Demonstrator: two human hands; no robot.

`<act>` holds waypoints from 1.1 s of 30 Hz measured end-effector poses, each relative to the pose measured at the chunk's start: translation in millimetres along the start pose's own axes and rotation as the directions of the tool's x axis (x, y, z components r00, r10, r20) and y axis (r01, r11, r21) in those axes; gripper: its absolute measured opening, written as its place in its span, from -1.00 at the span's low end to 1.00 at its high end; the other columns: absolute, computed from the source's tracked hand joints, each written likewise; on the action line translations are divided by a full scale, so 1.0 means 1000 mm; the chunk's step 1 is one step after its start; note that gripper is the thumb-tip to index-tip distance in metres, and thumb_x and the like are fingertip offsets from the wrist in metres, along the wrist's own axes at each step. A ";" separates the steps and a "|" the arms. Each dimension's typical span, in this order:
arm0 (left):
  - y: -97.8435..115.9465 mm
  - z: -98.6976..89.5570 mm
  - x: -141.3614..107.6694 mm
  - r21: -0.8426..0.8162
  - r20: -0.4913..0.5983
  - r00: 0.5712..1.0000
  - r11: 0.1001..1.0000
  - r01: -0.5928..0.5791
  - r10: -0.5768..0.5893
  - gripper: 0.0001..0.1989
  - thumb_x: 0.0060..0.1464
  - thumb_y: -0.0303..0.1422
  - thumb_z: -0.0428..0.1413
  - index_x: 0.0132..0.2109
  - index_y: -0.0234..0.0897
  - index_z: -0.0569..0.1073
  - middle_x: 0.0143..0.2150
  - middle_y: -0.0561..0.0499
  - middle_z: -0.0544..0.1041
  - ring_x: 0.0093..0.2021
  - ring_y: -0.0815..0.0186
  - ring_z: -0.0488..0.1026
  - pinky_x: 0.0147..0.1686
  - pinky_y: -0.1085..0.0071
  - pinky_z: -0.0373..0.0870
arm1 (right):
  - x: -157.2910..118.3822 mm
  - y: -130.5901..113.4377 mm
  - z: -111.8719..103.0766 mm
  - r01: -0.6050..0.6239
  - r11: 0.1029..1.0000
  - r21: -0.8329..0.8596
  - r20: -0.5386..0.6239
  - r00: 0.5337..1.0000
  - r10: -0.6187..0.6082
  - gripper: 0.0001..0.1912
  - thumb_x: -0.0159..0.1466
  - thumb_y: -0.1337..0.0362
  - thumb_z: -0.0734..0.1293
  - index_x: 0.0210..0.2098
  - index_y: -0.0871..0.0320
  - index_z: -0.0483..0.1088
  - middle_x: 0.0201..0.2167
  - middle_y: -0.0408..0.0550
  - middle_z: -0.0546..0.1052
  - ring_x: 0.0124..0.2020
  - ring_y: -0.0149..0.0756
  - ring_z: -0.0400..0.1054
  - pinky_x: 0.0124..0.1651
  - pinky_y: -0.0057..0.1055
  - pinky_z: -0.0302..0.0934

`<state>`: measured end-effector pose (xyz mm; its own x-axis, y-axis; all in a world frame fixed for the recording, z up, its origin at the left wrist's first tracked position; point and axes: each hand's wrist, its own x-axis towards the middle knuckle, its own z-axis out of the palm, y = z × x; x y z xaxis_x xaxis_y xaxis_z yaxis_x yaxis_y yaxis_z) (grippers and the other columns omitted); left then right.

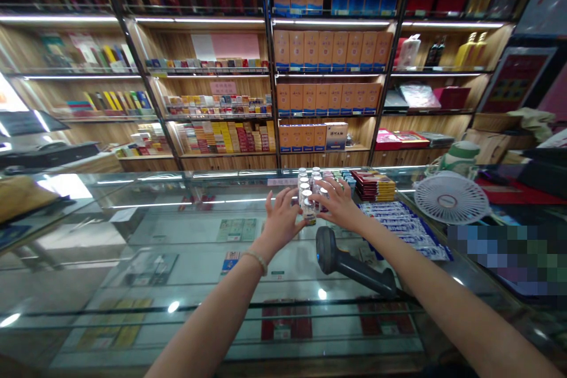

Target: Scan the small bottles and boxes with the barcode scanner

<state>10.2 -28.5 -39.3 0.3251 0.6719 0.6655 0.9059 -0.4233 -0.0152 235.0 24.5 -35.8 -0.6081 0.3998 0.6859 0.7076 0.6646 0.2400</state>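
Hands (280,215) (340,205) flank 2 rows of small, upright, silver-topped bottles (309,211), though whether clamped I cannot tell.

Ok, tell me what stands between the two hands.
In the head view, small bottles with silvery-white tops stand between the left hand and the right hand, ranged away from the person.

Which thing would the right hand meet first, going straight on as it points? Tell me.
The right hand would first meet the small silver-topped containers just ahead of its fingers; depth is unclear, so it may already touch them.
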 end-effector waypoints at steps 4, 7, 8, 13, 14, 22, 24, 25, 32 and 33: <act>-0.001 0.003 -0.001 -0.004 0.007 1.000 1.000 -0.005 0.005 -0.84 0.03 -0.18 0.30 -0.27 -0.12 0.56 0.33 -0.03 0.35 0.36 -0.02 0.17 0.40 -0.19 -0.31 | 0.000 0.000 0.002 -0.005 1.000 -0.003 0.001 1.000 0.005 -0.46 0.17 0.01 0.48 0.12 -0.14 0.37 0.33 -0.02 0.24 0.39 0.03 -0.06 0.38 0.04 -0.33; -0.003 0.003 -0.002 -0.011 0.016 1.000 1.000 0.000 0.001 -0.85 0.05 -0.19 0.29 -0.24 -0.10 0.56 0.34 -0.02 0.34 0.36 -0.02 0.16 0.39 -0.20 -0.31 | 0.000 0.000 0.002 -0.005 1.000 -0.003 0.003 1.000 0.005 -0.44 0.14 0.00 0.49 0.11 -0.14 0.38 0.34 -0.02 0.23 0.40 0.05 -0.08 0.38 0.05 -0.32; -0.004 0.003 -0.002 -0.015 0.022 1.000 1.000 -0.002 0.002 -0.85 0.05 -0.20 0.29 -0.23 -0.09 0.56 0.34 -0.02 0.33 0.36 -0.02 0.16 0.39 -0.20 -0.31 | 0.000 0.000 0.002 -0.003 1.000 0.000 0.001 1.000 0.003 -0.44 0.14 -0.01 0.49 0.10 -0.13 0.38 0.34 -0.02 0.23 0.40 0.05 -0.08 0.38 0.05 -0.32; -0.011 0.004 -0.003 -0.030 0.074 0.997 0.999 -0.025 0.027 -0.80 0.07 -0.23 0.27 -0.13 -0.07 0.56 0.37 -0.05 0.29 0.37 -0.01 0.14 0.38 -0.18 -0.24 | 0.002 -0.002 0.001 0.014 0.999 0.048 -0.022 1.000 -0.013 -0.48 0.13 0.01 0.51 0.05 -0.10 0.40 0.34 -0.02 0.24 0.40 0.01 -0.07 0.38 0.02 -0.30; -0.012 0.005 -0.004 -0.031 0.082 0.996 0.999 -0.028 0.030 -0.79 0.08 -0.23 0.26 -0.10 -0.07 0.56 0.37 -0.05 0.29 0.37 -0.01 0.14 0.38 -0.18 -0.24 | 0.002 -0.002 0.001 0.020 0.998 0.056 -0.029 0.999 -0.018 -0.48 0.13 0.01 0.51 0.05 -0.10 0.40 0.34 -0.02 0.24 0.39 0.00 -0.06 0.38 0.01 -0.30; -0.012 0.002 -0.004 -0.055 0.103 0.994 0.998 -0.019 0.025 -0.77 0.10 -0.23 0.24 -0.06 -0.05 0.56 0.35 -0.05 0.32 0.37 0.02 0.16 0.38 -0.18 -0.22 | -0.001 -0.006 0.005 -0.021 0.997 0.080 -0.053 0.998 0.025 -0.45 0.09 0.00 0.53 0.04 -0.09 0.41 0.31 -0.01 0.27 0.40 0.04 -0.06 0.38 0.04 -0.29; -0.009 0.000 -0.003 -0.047 0.099 0.995 0.999 -0.007 0.012 -0.74 0.07 -0.14 0.26 -0.09 -0.06 0.57 0.33 -0.06 0.34 0.36 0.00 0.17 0.38 -0.19 -0.23 | -0.002 -0.007 0.006 -0.034 0.996 0.087 -0.061 0.997 0.040 -0.46 0.09 0.00 0.53 0.03 -0.09 0.41 0.30 0.00 0.29 0.40 0.04 -0.06 0.38 0.04 -0.29; -0.007 -0.001 -0.003 -0.038 0.092 0.996 0.999 0.006 -0.002 -0.71 0.03 -0.09 0.28 -0.12 -0.07 0.57 0.32 -0.07 0.35 0.35 -0.02 0.17 0.38 -0.20 -0.24 | -0.002 -0.007 0.006 -0.040 0.995 0.091 -0.066 0.997 0.046 -0.47 0.10 0.00 0.52 0.03 -0.08 0.42 0.29 0.01 0.29 0.40 0.04 -0.05 0.38 0.04 -0.30; 0.006 -0.003 -0.001 0.016 0.043 0.996 0.997 0.081 -0.081 -0.59 -0.16 0.03 0.36 -0.28 -0.15 0.57 0.23 -0.11 0.43 0.31 -0.08 0.22 0.38 -0.23 -0.33 | -0.001 -0.008 0.008 -0.053 0.992 0.113 -0.071 0.996 0.062 -0.51 0.13 -0.01 0.51 0.02 -0.09 0.43 0.26 0.00 0.31 0.39 0.02 -0.04 0.38 0.02 -0.29; 0.008 -0.003 -0.001 0.013 0.040 0.995 0.996 0.086 -0.087 -0.60 -0.16 0.02 0.36 -0.29 -0.15 0.57 0.23 -0.10 0.44 0.31 -0.08 0.22 0.39 -0.23 -0.34 | -0.001 -0.008 0.007 -0.056 0.992 0.113 -0.066 0.996 0.064 -0.52 0.14 0.00 0.50 0.02 -0.11 0.43 0.26 -0.01 0.31 0.39 0.02 -0.04 0.37 0.02 -0.28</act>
<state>15.9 -34.1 -37.8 0.2557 0.7300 0.6338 0.9342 -0.3554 0.0324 227.7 23.6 -43.5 -0.5364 0.3990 0.7437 0.6953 0.7084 0.1215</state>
